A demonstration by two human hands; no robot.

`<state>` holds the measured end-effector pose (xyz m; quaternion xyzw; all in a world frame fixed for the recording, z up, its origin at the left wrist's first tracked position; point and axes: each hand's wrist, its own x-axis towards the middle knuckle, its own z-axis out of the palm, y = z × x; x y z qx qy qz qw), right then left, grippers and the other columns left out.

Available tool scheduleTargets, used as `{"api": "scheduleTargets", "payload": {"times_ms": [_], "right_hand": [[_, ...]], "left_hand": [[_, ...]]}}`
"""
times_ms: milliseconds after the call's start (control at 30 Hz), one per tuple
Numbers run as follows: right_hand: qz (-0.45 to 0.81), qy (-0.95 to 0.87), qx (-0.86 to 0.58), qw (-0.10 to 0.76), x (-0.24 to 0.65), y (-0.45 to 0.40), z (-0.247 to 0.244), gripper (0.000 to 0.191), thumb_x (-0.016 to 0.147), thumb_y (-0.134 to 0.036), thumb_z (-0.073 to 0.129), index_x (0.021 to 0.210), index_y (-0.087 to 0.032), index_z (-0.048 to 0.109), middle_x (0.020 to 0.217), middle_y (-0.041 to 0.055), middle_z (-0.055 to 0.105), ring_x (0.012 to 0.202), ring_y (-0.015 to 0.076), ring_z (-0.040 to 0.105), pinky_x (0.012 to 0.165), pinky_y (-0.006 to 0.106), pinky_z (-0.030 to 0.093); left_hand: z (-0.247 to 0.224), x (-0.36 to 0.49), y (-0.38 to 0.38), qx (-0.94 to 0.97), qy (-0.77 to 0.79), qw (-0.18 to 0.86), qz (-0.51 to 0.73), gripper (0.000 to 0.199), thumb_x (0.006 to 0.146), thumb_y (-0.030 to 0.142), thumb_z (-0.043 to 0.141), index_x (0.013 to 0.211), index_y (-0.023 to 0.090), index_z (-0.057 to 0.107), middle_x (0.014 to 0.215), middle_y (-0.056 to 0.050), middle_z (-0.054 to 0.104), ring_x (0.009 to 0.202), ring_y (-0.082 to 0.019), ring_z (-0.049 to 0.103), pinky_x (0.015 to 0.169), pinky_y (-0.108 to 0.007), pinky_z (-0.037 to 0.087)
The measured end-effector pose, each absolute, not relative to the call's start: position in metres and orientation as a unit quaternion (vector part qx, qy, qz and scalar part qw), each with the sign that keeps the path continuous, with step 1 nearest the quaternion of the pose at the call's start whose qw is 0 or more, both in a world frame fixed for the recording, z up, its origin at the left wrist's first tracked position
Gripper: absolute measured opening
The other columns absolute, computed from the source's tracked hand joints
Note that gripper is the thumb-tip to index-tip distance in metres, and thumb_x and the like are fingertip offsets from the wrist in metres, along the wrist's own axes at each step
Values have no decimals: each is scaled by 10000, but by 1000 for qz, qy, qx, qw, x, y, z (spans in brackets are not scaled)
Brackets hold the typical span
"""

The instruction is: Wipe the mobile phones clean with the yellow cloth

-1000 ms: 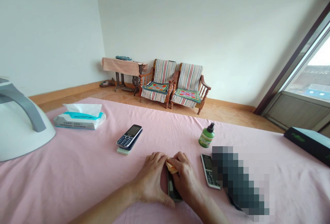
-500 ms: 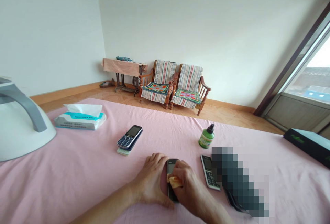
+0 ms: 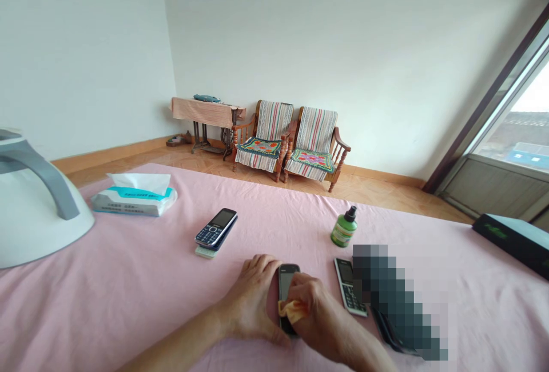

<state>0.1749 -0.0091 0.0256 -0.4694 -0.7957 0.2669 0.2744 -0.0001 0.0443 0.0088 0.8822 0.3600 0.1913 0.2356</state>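
Observation:
A dark mobile phone (image 3: 288, 276) lies face up on the pink cloth. My left hand (image 3: 253, 298) steadies it from the left side, fingertips by its upper corner and thumb by its lower end. Pinched in my right hand (image 3: 315, 309) is a small yellow cloth (image 3: 295, 310), pressed on the phone's front and covering part of it. Right of that hand lies a black-and-white keypad phone (image 3: 351, 292). A green bottle with a black cap (image 3: 343, 228) stands farther back. Left of centre, a dark blue keypad phone (image 3: 217, 228) rests on top of other flat items.
A pixelated long dark object (image 3: 394, 298) lies at the right, above a black item (image 3: 388, 332). A white kettle-like appliance with a grey handle (image 3: 43, 212) and a tissue pack (image 3: 135, 199) are at the left. A black box (image 3: 510, 240) sits at the right edge. Two chairs (image 3: 311, 138) stand beyond.
My right hand has slid slightly down the phone with the yellow cloth, exposing more of the screen. My left hand has stayed in place.

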Motion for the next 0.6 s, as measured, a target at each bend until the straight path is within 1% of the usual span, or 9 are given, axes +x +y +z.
{"api": "scheduleTargets", "payload": {"times_ms": [67,200,333,400,500,600], "right_hand": [[283,-789,-471,274,175,-11,27,234,675,33,457,590,-154,569,738,-1,576,654,96,503,561,196,342],[269,-759,-500,319,173,-10,28,229,671,24,468,589,-146,597,750,9,570,680,109,520,589,205,363],[326,-785,-442,286,174,-11,33,249,635,48,437,581,-153,574,736,-13,567,666,93,509,575,190,351],[328,-783,-445,284,175,-10,31,248,632,53,437,568,-152,561,723,-16,558,652,89,498,558,188,339],[272,-766,-490,314,174,-5,23,226,719,2,488,587,-148,594,749,6,551,689,108,515,594,208,355],[229,-770,-504,318,173,-3,20,221,788,-56,503,624,-153,614,775,20,550,741,129,528,639,230,367]], "left_hand": [[8,0,44,882,361,233,194,857,388,485,833,1134,253,480,1120,-52,492,1025,-302,458,894,-401,375],[7,0,45,882,363,226,196,841,407,480,826,1139,262,474,1127,-43,493,1029,-295,457,894,-388,367],[6,0,45,884,362,224,194,849,392,477,829,1130,252,475,1122,-46,492,1022,-294,456,886,-387,365],[6,0,45,884,361,224,195,845,393,478,828,1126,250,475,1118,-45,492,1018,-292,456,886,-388,364],[8,0,44,881,366,228,196,821,414,492,817,1117,246,472,1122,-47,489,1022,-292,453,887,-386,363],[9,0,44,879,373,230,190,792,427,501,808,1099,244,476,1123,-45,489,1021,-291,455,879,-381,367]]}}
